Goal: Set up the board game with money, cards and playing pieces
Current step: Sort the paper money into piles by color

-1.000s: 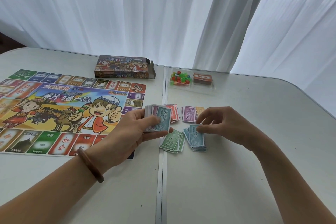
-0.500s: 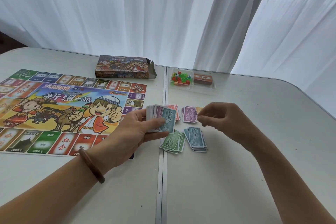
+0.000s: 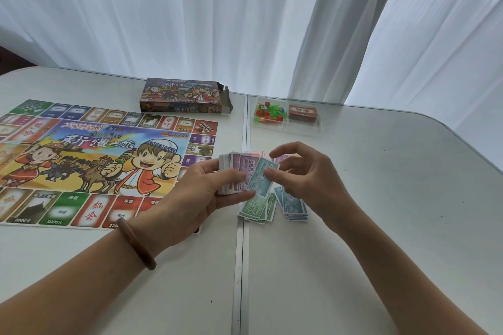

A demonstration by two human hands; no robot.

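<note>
White curtains [image 3: 245,22] hang behind a pale counter [image 3: 381,198] with a seam running front to back. The game board [image 3: 95,160] lies flat on it and serves as the reference. Its centre reads "大富翁" and "新疆之旅" above two cartoon figures. Squares on its near edge read "2000元", "5000元", "机会" and "南疆".

The open-ended box [image 3: 185,95], printed with the same artwork, lies just beyond the board's far edge. A clear tray [image 3: 285,130] sits right of the board's far right corner. It holds small red, green and orange playing pieces [image 3: 268,114] and a red card deck [image 3: 302,113].

The left hand [image 3: 201,193], with a brown bracelet [image 3: 137,245] at its wrist, is raised over the board's right edge. Its fingers curl round a thick stack of paper money [image 3: 234,171], thumb pressed on a purple top note marked "5000".

The right hand [image 3: 307,174], right of the board, pinches a blue note [image 3: 261,175] between thumb and forefinger. The note lies tilted against the stack's face, and the other fingers arch loosely above it.

Right of the board's near right corner, a fanned green pile [image 3: 257,208] marked "500" rests on the counter. A blue pile [image 3: 294,205] lies just beside it. Pink notes [image 3: 255,153] show behind the hands, largely hidden.
</note>
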